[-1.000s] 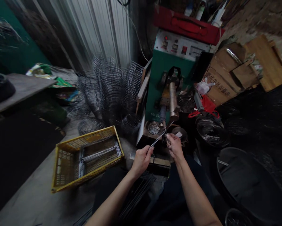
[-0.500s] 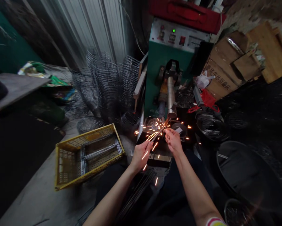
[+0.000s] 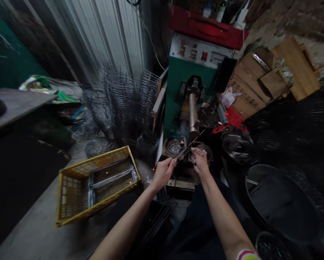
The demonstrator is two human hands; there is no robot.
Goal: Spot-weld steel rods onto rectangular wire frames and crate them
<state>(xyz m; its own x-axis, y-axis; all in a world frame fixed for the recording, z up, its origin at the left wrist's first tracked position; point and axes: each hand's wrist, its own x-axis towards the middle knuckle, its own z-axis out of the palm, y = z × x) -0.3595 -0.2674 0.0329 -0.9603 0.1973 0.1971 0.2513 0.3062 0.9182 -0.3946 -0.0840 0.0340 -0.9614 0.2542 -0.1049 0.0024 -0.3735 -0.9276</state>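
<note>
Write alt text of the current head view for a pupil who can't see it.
A person's left hand grips thin metal rods before a green machine, the right hand close beside them. A yellow crate and wire stacks stand left.

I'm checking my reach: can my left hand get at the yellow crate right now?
Probably yes: the crate is open-topped, close on that side, with nothing apparent between, though your left hand holds wires.

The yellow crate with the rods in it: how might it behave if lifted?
The yellow crate would probably feel stiff, since its walls stand straight. Its perforated walls suggest little weight of its own, though the metal rods inside likely add some. Tilted, those rods might slide, as they look unfastened.
</note>
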